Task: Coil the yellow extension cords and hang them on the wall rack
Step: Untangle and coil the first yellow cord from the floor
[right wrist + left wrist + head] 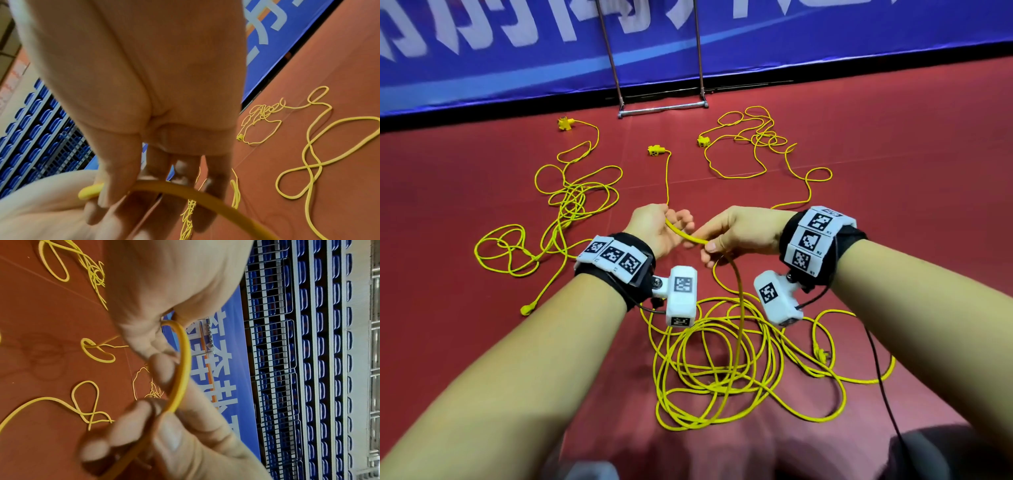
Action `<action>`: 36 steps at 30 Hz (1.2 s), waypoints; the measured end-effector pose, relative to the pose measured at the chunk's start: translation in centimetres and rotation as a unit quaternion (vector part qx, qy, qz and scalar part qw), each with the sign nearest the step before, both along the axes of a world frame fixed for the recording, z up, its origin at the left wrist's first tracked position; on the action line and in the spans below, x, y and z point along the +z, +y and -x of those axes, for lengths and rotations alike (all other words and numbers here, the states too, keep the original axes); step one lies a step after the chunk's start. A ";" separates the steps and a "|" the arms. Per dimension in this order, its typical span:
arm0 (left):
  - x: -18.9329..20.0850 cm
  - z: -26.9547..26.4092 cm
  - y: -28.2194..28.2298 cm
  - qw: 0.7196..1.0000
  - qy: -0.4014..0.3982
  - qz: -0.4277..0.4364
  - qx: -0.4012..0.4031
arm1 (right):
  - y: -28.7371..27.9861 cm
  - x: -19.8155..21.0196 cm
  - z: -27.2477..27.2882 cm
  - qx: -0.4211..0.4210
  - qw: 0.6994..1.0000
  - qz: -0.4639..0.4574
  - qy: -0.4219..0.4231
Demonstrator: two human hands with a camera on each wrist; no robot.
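Red floor (pixel 893 171) strewn with yellow cords, my left hand (pixel 654 229) and right hand (pixel 739 233) each pinching the near cord (pixel 688 236), grip closed.

Yellow cord (pixel 183 369) in L hand (pixel 156 305) grip, R fingers (pixel 170 443) too

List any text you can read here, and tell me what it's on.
"R1", "R2": small labels on the right wristband; a third label above them is too blurred to read.
Left wristband: labels too small to read.
Blue banner: large white characters, cropped, not readable.
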State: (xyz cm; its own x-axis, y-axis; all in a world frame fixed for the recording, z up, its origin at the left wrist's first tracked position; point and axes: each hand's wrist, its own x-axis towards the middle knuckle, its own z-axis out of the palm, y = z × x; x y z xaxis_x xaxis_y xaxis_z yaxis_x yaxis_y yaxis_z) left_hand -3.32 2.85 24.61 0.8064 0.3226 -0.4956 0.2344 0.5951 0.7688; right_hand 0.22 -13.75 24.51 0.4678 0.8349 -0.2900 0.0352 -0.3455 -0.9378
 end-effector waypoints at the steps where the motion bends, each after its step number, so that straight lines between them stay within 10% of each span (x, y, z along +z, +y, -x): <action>1: 0.0 -0.1 0.1 1.000 -0.002 -0.009 0.006 | 0.0 0.0 0.1 0.005 1.000 0.019 -0.011; 7: 0.2 0.9 -1.5 0.970 -0.037 -0.160 -0.177 | -0.5 -0.7 -1.5 -0.212 0.970 0.015 0.118; 12: 0.6 2.3 -3.8 0.854 -0.098 -0.265 -0.436 | -1.6 -0.6 -3.0 -0.313 0.924 -0.039 0.217; 16: 0.4 2.6 -4.2 0.806 -0.049 -0.324 -0.492 | -1.7 -0.5 -2.8 -0.336 0.924 -0.063 0.168; 25: -1.5 0.7 -0.4 0.979 0.032 -0.129 -0.158 | -1.4 -0.3 -1.9 -0.157 0.977 -0.087 0.113; 32: -1.1 0.8 0.1 0.997 0.001 -0.059 -0.058 | -0.7 -0.8 -0.4 -0.026 0.995 0.042 0.081; 36: -1.2 1.2 -0.8 0.978 -0.004 -0.164 -0.130 | -0.7 -0.8 -0.9 -0.153 0.983 0.050 0.093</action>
State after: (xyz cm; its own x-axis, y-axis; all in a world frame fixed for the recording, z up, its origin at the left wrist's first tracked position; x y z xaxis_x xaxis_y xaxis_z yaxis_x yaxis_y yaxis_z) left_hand -4.55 2.03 23.45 0.8855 0.2470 -0.3935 0.3383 0.2377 0.9105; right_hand 1.14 -14.50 23.67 0.6237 0.6269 -0.4669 -0.2524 -0.4037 -0.8794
